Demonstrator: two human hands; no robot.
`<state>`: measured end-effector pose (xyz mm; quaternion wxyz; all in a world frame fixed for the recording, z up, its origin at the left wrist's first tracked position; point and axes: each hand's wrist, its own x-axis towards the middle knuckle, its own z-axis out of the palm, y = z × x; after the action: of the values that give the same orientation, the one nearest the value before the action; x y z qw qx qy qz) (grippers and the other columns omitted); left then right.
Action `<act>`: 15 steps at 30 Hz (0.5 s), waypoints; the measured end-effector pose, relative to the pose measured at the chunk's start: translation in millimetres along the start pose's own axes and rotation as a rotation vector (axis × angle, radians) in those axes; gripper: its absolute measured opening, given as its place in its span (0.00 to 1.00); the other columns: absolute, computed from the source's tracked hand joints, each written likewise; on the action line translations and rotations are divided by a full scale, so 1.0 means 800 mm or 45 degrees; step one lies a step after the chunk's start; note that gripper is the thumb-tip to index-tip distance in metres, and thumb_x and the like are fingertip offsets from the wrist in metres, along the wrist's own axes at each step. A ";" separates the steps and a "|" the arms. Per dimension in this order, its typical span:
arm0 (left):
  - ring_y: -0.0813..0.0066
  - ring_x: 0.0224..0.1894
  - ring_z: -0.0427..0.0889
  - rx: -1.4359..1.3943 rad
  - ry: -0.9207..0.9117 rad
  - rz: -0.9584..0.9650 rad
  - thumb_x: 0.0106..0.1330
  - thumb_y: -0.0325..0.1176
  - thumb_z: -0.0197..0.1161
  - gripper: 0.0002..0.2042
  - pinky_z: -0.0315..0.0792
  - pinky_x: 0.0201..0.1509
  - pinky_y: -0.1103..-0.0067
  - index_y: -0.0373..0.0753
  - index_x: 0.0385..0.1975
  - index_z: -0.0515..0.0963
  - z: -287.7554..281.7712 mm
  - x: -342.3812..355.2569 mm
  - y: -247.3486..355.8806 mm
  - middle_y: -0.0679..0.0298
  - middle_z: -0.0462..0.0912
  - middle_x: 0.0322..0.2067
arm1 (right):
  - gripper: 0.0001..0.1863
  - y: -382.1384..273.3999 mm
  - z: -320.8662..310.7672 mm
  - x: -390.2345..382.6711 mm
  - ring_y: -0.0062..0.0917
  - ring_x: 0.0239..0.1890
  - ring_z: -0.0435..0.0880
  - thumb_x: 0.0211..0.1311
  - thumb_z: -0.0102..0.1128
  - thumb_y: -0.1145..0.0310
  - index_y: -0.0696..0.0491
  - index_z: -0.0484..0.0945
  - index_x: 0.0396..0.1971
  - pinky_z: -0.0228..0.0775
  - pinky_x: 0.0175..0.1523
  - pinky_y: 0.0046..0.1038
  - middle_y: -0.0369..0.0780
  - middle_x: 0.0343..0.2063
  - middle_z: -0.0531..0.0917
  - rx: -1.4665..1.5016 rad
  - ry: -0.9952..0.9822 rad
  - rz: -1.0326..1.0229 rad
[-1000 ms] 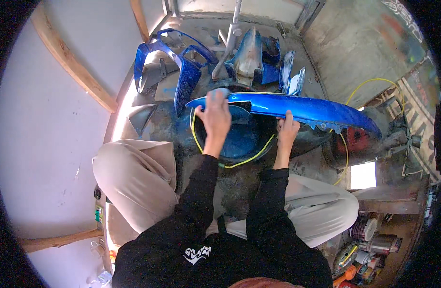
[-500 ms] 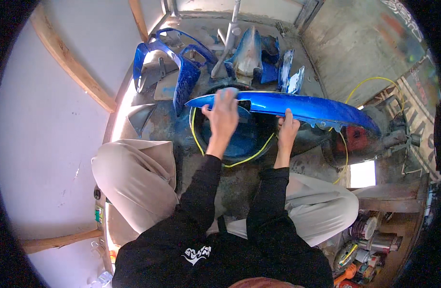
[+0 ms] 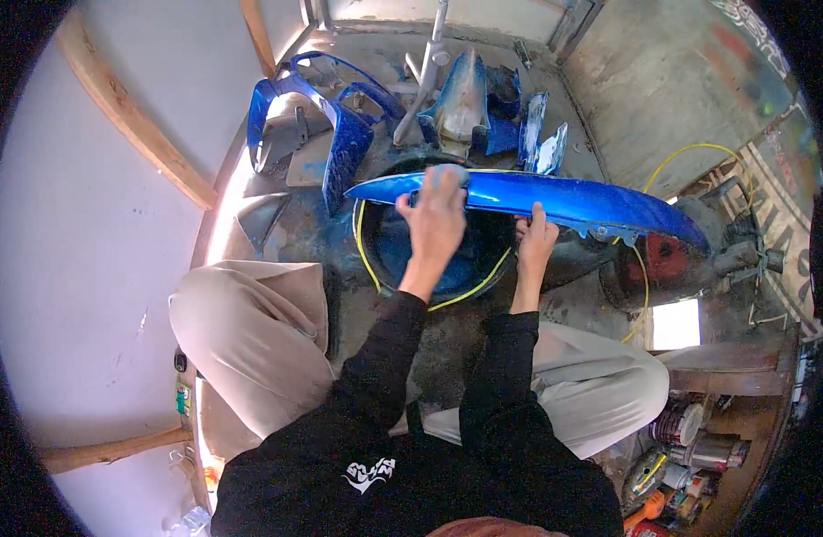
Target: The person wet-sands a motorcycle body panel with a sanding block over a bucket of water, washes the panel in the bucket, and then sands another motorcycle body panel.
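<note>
A long, glossy blue plastic body panel [image 3: 582, 199] lies crosswise in front of me, its narrow tip to the left. My left hand [image 3: 437, 219] presses a small grey-blue pad [image 3: 449, 174] against the panel's left part; whether it is sandpaper or a sponge I cannot tell. Part of the panel's cut-out is hidden behind that hand. With the thumb on the face and the fingers curled at the lower edge, my right hand [image 3: 536, 243] grips the panel near its middle. Beneath the panel is a round dark basin [image 3: 395, 285], apparently with liquid inside.
Behind the basin, other blue body panels [image 3: 344, 148] and a worn, pale-faced one [image 3: 465, 98] lie near a metal stand [image 3: 428, 72]. A yellow hose [image 3: 646, 300] loops past a dark tank [image 3: 640, 268] on the right. Cans [image 3: 711, 450] crowd the lower right.
My left hand and the pad have slid rightward along the panel, over the cut-out. The right hand and the panel hold nearly the same place.
</note>
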<state>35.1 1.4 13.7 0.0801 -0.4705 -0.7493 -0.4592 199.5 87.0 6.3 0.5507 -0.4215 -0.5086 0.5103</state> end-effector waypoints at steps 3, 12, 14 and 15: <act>0.64 0.67 0.73 0.042 -0.010 0.087 0.73 0.37 0.58 0.17 0.56 0.63 0.49 0.48 0.60 0.78 0.007 -0.003 0.006 0.63 0.77 0.63 | 0.28 0.000 -0.002 0.001 0.14 0.17 0.65 0.76 0.55 0.53 0.57 0.79 0.18 0.52 0.24 0.23 0.31 0.15 0.74 -0.053 0.021 -0.030; 0.62 0.71 0.69 0.159 -0.014 -0.166 0.73 0.37 0.59 0.18 0.57 0.60 0.45 0.50 0.61 0.78 -0.015 0.010 -0.038 0.63 0.77 0.64 | 0.28 0.006 -0.003 0.003 0.15 0.17 0.69 0.76 0.55 0.52 0.56 0.79 0.17 0.57 0.24 0.23 0.32 0.16 0.77 -0.068 0.009 -0.009; 0.60 0.71 0.68 0.044 0.019 0.018 0.71 0.35 0.61 0.18 0.55 0.62 0.46 0.47 0.61 0.77 0.004 -0.002 -0.006 0.63 0.77 0.65 | 0.29 0.008 -0.006 0.004 0.15 0.17 0.68 0.76 0.56 0.51 0.57 0.80 0.17 0.57 0.24 0.23 0.33 0.15 0.77 -0.114 0.021 -0.019; 0.60 0.71 0.68 0.039 -0.031 0.101 0.71 0.35 0.61 0.18 0.55 0.63 0.46 0.47 0.61 0.77 0.007 -0.004 0.001 0.63 0.76 0.65 | 0.29 0.009 -0.006 0.005 0.15 0.17 0.68 0.76 0.56 0.51 0.57 0.80 0.17 0.57 0.24 0.23 0.33 0.15 0.77 -0.115 0.019 -0.020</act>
<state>38.8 3.7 9.4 0.0963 -0.5041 -0.7380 -0.4382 203.3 92.2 -0.6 0.5388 -0.4457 -0.5304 0.4793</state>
